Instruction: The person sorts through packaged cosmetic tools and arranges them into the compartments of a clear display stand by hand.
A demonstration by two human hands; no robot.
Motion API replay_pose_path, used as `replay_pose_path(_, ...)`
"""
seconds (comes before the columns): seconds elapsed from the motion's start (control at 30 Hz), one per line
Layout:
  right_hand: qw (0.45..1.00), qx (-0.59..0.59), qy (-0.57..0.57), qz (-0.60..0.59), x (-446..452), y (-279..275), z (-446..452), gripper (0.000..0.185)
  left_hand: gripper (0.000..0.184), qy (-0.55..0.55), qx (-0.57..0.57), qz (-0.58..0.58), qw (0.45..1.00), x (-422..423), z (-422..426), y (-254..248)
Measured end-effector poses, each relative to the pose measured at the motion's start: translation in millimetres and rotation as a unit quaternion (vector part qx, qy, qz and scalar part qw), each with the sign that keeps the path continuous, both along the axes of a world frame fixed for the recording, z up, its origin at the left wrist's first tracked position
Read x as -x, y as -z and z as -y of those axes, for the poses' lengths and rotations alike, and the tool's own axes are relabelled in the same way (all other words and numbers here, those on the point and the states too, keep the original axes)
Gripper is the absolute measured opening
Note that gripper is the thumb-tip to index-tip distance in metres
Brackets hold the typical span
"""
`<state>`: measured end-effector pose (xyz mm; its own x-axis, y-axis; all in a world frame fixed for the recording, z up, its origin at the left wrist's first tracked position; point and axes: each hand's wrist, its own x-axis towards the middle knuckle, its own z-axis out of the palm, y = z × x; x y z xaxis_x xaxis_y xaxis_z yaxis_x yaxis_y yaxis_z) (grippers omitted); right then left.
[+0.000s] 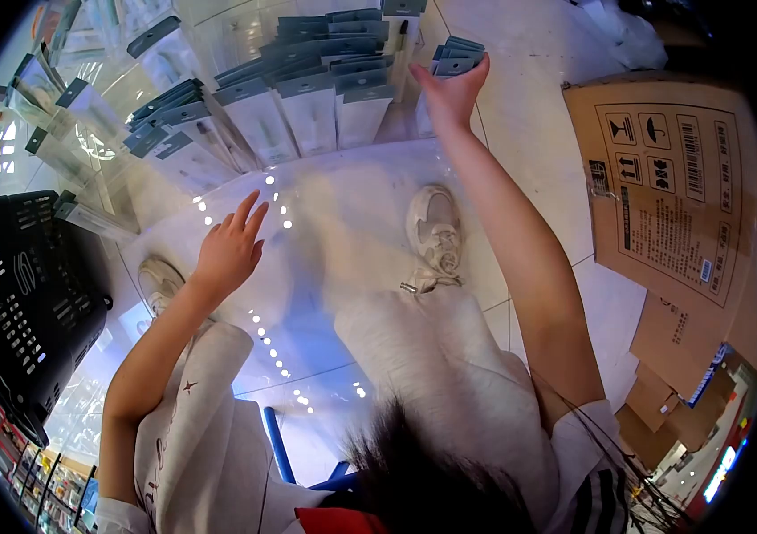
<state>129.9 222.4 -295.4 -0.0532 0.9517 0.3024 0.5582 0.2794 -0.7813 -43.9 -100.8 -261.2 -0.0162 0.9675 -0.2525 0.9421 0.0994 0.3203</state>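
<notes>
At the far side, my right hand (455, 100) is closed around a small stack of clear packets with dark grey-green header cards (457, 60). The thumb and a finger press on the sides of the stack, and what the packets contain is hidden. Rows of similar carded packets (307, 107) stand to the left of that hand, several deep, in what looks like a clear holder. My left hand (231, 251) is in the air in front of these rows, fingers stretched out and holding nothing.
A black plastic crate (27, 294) stands at the left. On the right is a large printed cardboard box (672, 187), with smaller cartons (677, 343) below it. My shoes (435, 227) rest on the tiled floor. Part of a blue stool frame (279, 445) shows beneath me.
</notes>
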Motion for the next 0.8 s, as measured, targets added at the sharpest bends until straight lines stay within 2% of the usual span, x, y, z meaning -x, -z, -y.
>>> replay_pose_path(0.07, 0.999, -0.012, 0.036, 0.019, 6.9, 2.9, -1.6, 0.098, 0.054, -0.002, 0.003, 0.013, 1.0, 1.5, 4.6, -4.0)
replay_pose_path(0.17, 0.994, 0.085, 0.062, -0.02, 12.3, -12.3, -0.8, 0.085, 0.053, -0.011, 0.012, 0.03, 0.999, 4.1, 11.7, -9.6)
replay_pose_path(0.27, 0.988, 0.103, 0.087, 0.073, 10.7, -14.2, -7.2, 0.066, 0.052, -0.027, 0.013, 0.041, 0.999, 7.5, 15.6, -17.1)
replay_pose_path(0.37, 0.987, 0.114, 0.043, 0.107, 7.2, -18.3, -3.6, 0.055, 0.05, -0.034, 0.01, 0.05, 0.998, 11.4, 22.2, -17.4)
replay_pose_path(0.8, 0.983, 0.117, -0.073, 0.124, 9.0, -11.5, -9.7, 0.048, 0.045, -0.028, 0.014, 0.082, 0.996, 16.3, 21.4, -20.3)
